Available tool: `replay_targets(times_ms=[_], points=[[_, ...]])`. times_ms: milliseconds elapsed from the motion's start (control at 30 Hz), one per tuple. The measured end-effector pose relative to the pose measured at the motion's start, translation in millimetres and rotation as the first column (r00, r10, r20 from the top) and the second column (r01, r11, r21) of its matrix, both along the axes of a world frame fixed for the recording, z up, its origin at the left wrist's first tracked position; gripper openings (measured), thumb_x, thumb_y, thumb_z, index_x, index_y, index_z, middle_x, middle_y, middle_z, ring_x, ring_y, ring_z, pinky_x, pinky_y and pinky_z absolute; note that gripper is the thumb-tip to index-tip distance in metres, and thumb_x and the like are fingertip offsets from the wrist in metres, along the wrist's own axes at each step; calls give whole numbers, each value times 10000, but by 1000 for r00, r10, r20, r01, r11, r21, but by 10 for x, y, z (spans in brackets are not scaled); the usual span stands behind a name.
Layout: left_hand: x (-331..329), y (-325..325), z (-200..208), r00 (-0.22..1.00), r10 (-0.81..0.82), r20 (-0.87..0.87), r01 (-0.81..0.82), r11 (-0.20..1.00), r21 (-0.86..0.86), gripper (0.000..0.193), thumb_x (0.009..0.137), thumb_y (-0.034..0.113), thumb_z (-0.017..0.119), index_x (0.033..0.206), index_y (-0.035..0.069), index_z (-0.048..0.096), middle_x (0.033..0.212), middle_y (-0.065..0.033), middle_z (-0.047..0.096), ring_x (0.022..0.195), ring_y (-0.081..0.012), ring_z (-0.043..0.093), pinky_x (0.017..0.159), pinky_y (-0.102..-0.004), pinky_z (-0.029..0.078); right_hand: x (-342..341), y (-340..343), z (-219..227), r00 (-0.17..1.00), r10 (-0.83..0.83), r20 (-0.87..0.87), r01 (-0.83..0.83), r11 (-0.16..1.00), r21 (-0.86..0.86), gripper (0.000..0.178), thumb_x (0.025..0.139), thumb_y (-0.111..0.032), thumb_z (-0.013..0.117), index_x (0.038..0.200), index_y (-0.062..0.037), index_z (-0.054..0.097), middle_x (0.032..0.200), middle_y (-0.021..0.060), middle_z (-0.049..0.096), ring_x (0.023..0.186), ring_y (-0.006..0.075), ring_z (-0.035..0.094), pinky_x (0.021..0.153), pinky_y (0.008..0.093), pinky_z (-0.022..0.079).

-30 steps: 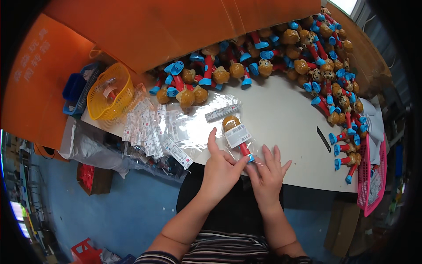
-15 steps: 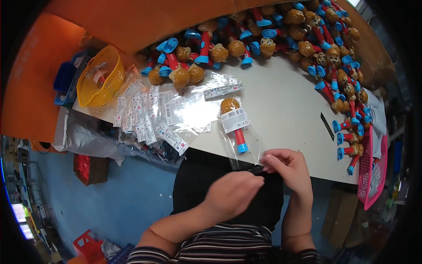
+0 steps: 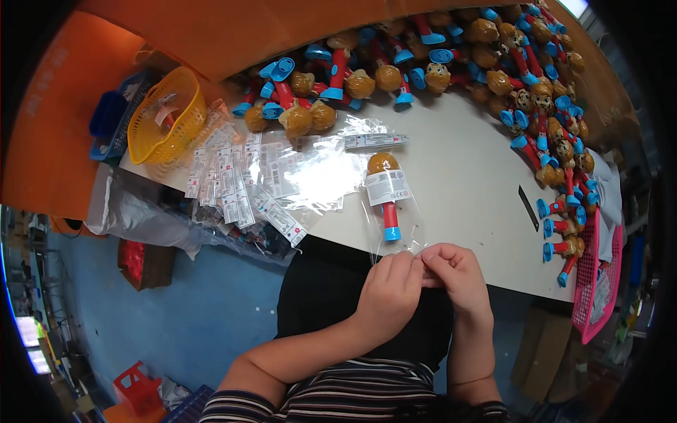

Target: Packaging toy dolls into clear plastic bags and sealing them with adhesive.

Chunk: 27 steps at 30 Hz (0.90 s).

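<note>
In front of me on the table edge lies a clear plastic bag (image 3: 411,224) with its near end at my fingers. Inside it is a toy figure (image 3: 391,218) with a round brown head, red body and blue foot. A white printed label (image 3: 387,187) crosses the toy's upper part. My left hand (image 3: 390,289) is closed, its fingertips pinching the bag's near end. Beside it, my right hand (image 3: 458,278) pinches the same end, thumb against curled fingers. The two hands' fingertips meet, and the exact grip between them is partly hidden.
Loose toy figures (image 3: 541,95) pile along the back and right. Flat labelled plastic bags (image 3: 233,189) lie at left, near a yellow basket (image 3: 187,120) and a blue basket (image 3: 106,146). A pink basket (image 3: 589,282) stands right, near a black strip (image 3: 527,208).
My left hand has risen and come together with my right at the bag's near end. The bagged toy has shifted slightly right and stands straighter. A dark thing by the left fingers no longer shows.
</note>
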State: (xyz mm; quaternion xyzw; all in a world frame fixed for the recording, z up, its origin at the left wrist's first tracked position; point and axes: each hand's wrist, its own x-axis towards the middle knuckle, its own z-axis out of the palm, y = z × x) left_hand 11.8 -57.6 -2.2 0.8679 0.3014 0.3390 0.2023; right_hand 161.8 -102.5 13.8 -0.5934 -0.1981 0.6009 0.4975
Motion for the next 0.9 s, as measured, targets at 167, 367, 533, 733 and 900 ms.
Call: replay_targets(times_ms=[167, 367, 533, 733, 900], points=[[-61, 65, -67, 999, -30, -29, 30, 999, -13, 271, 755, 55, 602, 1014, -24, 599, 975, -137, 567, 886, -282, 567, 780, -346, 482, -81, 17, -60, 998, -49, 50, 48, 999, 10, 179, 980, -104, 551, 965, 47, 646, 848, 90, 697, 754, 132, 688, 694, 239, 579], [-317, 177, 2, 989, -114, 94, 126, 982, -143, 170, 776, 9, 676, 917, 26, 582, 936, -143, 564, 883, -334, 562, 790, -400, 471, -132, 94, -64, 984, -117, 130, 113, 993, 42, 166, 979, -104, 548, 951, 34, 636, 828, 98, 701, 735, 152, 703, 665, 242, 586], [-955, 380, 289, 970, -36, 241, 135, 902, -409, 128, 858, 46, 661, 871, 41, 534, 899, -98, 541, 833, -237, 548, 766, -322, 450, -179, 156, 42, 989, -82, 121, 83, 996, -9, 168, 968, -121, 557, 929, 22, 636, 794, 111, 705, 712, 166, 710, 635, 228, 580], [-1782, 1250, 441, 589, 398, 703, 438, 574, -692, 205, 983, 216, 585, 963, 21, 526, 849, -47, 522, 719, -132, 492, 654, -247, 416, -119, 132, 75, 981, -57, 184, 64, 998, -30, 189, 974, -135, 554, 913, 29, 625, 803, 139, 708, 720, 193, 714, 626, 245, 578], [-2138, 2775, 872, 650, 580, 490, -254, 775, -579, 239, 992, 160, 540, 830, -3, 605, 731, -33, 563, 685, -98, 540, 607, -238, 430, -140, 117, 37, 981, -32, 190, 37, 999, -20, 193, 976, -136, 545, 906, 26, 624, 789, 142, 707, 698, 193, 711, 611, 245, 578]])
